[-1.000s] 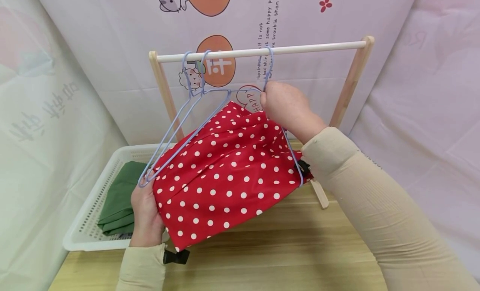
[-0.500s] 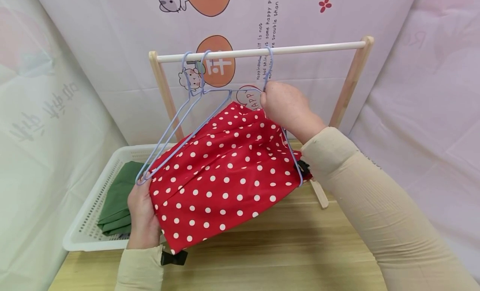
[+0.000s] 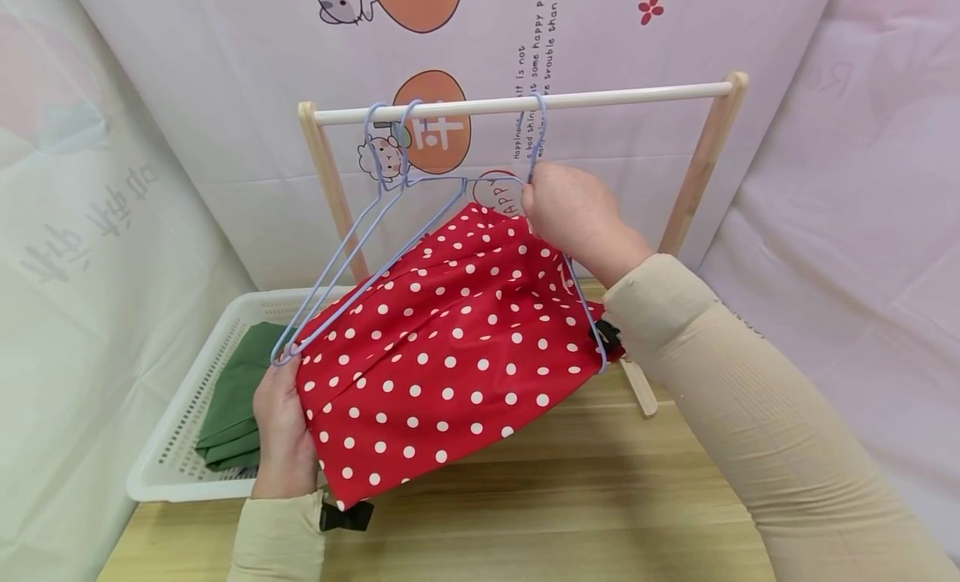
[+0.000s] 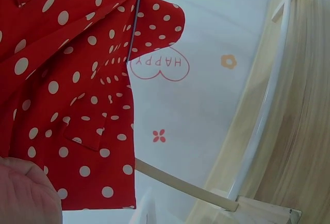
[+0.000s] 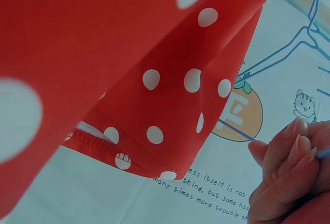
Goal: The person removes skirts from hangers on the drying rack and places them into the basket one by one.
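A red polka-dot garment (image 3: 442, 357) is spread over a blue wire hanger (image 3: 582, 311) whose hook is on the rack's white rod (image 3: 630, 97). In the head view my right hand (image 3: 581, 215) grips this hanger just below its hook; the right wrist view shows the right fingers (image 5: 289, 162) curled round the wire. My left hand (image 3: 285, 428) holds the garment's left edge, close by the hanger's lower left corner. Only part of the left hand (image 4: 28, 193) shows in the left wrist view, against the red cloth. The garment hides much of the left palm.
Two more blue hangers (image 3: 330, 269) hang at the rod's left end, their corners overlapping the left fingertips. A white basket (image 3: 161, 436) with folded green cloth (image 3: 236, 398) stands at the left on the wooden table (image 3: 525, 515). Wooden posts (image 3: 693, 165) support the rod.
My left hand has shifted slightly left, taking the garment's left edge and the nearby hanger corners with it. The right hand stays at the hanger's neck.
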Demonstrator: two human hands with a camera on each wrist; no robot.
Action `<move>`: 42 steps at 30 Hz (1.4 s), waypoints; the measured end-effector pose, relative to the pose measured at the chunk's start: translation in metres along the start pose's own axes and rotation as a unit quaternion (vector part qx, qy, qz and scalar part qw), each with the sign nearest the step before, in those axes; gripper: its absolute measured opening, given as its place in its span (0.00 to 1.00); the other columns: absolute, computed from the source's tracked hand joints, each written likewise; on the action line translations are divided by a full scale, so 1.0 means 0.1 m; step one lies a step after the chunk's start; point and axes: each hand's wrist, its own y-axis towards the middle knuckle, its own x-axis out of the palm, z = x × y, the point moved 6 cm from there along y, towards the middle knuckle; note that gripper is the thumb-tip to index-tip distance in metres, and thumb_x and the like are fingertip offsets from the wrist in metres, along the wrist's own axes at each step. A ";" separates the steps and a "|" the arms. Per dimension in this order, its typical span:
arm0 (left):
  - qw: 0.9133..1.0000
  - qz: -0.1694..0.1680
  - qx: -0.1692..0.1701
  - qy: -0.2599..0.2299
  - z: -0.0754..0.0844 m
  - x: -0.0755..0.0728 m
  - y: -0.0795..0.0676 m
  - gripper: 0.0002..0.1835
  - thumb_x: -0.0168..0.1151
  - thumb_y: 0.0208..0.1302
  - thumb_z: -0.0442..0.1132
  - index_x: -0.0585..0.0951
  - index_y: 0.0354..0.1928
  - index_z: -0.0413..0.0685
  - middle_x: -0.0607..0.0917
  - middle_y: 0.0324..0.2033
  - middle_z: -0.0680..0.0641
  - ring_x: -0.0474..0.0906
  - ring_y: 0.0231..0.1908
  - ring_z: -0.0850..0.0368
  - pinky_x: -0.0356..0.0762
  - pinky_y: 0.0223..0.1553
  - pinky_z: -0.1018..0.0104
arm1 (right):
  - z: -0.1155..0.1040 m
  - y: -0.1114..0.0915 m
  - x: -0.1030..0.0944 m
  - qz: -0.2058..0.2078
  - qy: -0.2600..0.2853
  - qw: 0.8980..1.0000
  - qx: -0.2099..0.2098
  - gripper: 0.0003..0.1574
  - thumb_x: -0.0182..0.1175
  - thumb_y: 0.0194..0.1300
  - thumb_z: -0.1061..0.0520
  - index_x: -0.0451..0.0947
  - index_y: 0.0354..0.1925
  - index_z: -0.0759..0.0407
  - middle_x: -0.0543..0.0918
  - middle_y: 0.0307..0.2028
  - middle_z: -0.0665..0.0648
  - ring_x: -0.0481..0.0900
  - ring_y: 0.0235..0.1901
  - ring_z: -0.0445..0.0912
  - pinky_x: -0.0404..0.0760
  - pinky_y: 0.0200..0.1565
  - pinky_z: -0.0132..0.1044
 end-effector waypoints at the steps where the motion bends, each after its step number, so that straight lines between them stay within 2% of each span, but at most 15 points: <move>1: 1.000 0.001 -0.001 -0.001 0.00 0.00 0.00 0.18 0.60 0.77 0.48 0.73 0.60 0.49 0.86 0.48 0.54 0.88 0.43 0.64 0.86 0.43 0.71 | 0.00 0.00 0.00 0.000 0.001 1.000 0.001 0.30 0.51 0.80 0.49 0.70 0.71 0.64 0.81 0.64 0.65 0.87 0.51 0.57 0.89 0.41 0.46; 8: 1.000 0.005 0.000 -0.003 0.02 -0.01 0.01 0.19 0.62 0.76 0.48 0.72 0.60 0.49 0.85 0.49 0.54 0.88 0.43 0.63 0.87 0.43 0.71 | 0.01 0.00 0.00 0.000 0.006 1.000 0.003 0.31 0.51 0.80 0.48 0.69 0.71 0.63 0.80 0.65 0.65 0.86 0.51 0.57 0.88 0.40 0.44; 20: 1.000 0.011 0.016 -0.015 0.07 -0.05 0.02 0.13 0.60 0.77 0.45 0.76 0.54 0.46 0.87 0.42 0.53 0.87 0.39 0.62 0.87 0.41 0.71 | 0.01 -0.01 0.00 0.005 0.001 1.000 0.003 0.30 0.51 0.80 0.49 0.69 0.71 0.64 0.81 0.64 0.65 0.87 0.48 0.56 0.87 0.37 0.43; 28: 1.000 0.012 0.011 -0.018 0.09 -0.09 0.02 0.14 0.63 0.75 0.48 0.78 0.51 0.47 0.87 0.41 0.53 0.87 0.39 0.61 0.86 0.41 0.71 | 0.03 0.00 0.00 0.011 0.002 1.000 0.004 0.27 0.51 0.80 0.49 0.72 0.67 0.65 0.83 0.59 0.65 0.85 0.37 0.53 0.84 0.34 0.40; 33: 1.000 0.013 -0.006 -0.004 0.08 -0.12 0.00 0.19 0.66 0.72 0.53 0.78 0.55 0.50 0.85 0.46 0.53 0.86 0.44 0.60 0.86 0.43 0.70 | 0.05 0.01 0.00 0.013 -0.003 1.000 0.004 0.27 0.52 0.80 0.50 0.72 0.66 0.66 0.84 0.57 0.65 0.84 0.37 0.53 0.84 0.35 0.41; 42: 1.000 0.017 -0.005 0.001 0.14 -0.17 0.01 0.17 0.64 0.73 0.54 0.78 0.51 0.50 0.86 0.44 0.53 0.86 0.43 0.61 0.86 0.41 0.71 | 0.04 0.00 -0.01 0.012 -0.005 1.000 0.002 0.28 0.51 0.80 0.50 0.72 0.68 0.65 0.83 0.59 0.65 0.85 0.40 0.54 0.86 0.37 0.43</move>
